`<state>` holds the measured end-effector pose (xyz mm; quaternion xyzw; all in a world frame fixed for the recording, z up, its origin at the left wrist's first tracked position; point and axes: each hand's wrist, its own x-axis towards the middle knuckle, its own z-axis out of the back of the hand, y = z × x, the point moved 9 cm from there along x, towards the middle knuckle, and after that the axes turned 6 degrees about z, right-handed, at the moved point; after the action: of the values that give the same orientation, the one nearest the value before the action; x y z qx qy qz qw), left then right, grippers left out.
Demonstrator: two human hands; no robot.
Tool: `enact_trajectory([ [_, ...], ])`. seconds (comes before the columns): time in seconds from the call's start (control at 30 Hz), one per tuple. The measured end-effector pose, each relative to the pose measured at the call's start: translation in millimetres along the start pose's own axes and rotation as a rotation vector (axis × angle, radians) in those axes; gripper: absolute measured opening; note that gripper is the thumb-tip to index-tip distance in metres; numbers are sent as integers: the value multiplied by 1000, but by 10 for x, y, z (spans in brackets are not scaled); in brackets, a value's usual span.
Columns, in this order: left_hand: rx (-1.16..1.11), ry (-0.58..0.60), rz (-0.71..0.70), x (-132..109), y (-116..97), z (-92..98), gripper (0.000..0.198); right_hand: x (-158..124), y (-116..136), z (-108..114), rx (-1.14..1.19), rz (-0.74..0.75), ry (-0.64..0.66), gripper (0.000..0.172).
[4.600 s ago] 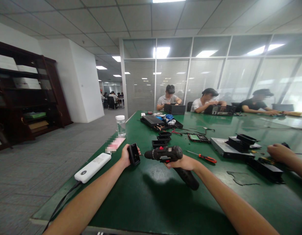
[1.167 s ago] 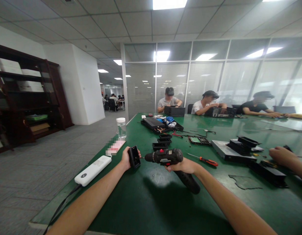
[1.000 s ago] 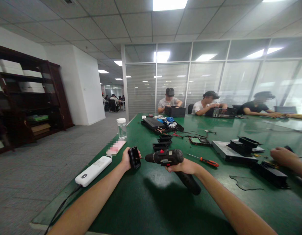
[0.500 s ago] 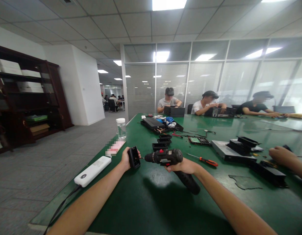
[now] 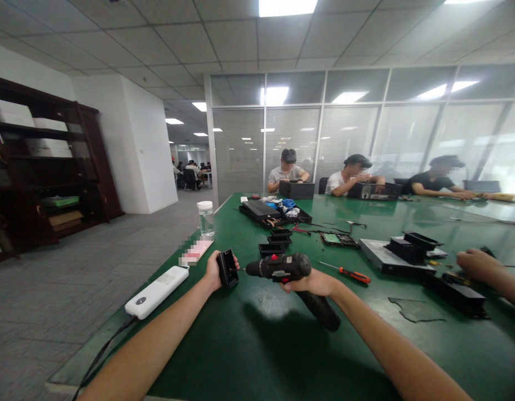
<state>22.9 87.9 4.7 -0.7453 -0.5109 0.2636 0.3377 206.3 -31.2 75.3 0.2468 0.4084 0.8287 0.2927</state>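
My left hand [image 5: 214,271] is closed around a small black box-shaped housing [image 5: 228,268], its open side tilted to the right. In my right hand [image 5: 314,282] is a black cordless drill [image 5: 280,267] with red details, gripped by its handle and lying on its side in the air. The drill's thin bit points left and reaches the housing; whether it sits in a screw I cannot make out. Several similar black housings [image 5: 272,249] stand on the green table [image 5: 257,356] just beyond the drill. To the right of it lies an orange-and-black screwdriver [image 5: 353,274].
At left lie a white power bank [image 5: 157,292] with a cable and a clear jar [image 5: 205,218]. A silver case [image 5: 378,257] with black parts and a thin clear sheet [image 5: 416,309] lie right. Another person's hand [image 5: 479,264] is at far right; several people sit across the table.
Almost nothing differs. My hands, the drill and the housing hold the same places, with only a very slight shift of the whole view.
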Motion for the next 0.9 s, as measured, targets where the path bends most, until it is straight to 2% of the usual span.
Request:
enact_trajectory([
  [0.3,11,29,-9,1,-8,-19,36,7,69,-24,-5,35,38,22],
  [0.8,-50,-69,42,-72,8,-41,34,0,99,-32,-18,40,56,20],
  [0.9,-39,-59,31,-66,0,-45,34,4,89,-31,-29,44,62,21],
])
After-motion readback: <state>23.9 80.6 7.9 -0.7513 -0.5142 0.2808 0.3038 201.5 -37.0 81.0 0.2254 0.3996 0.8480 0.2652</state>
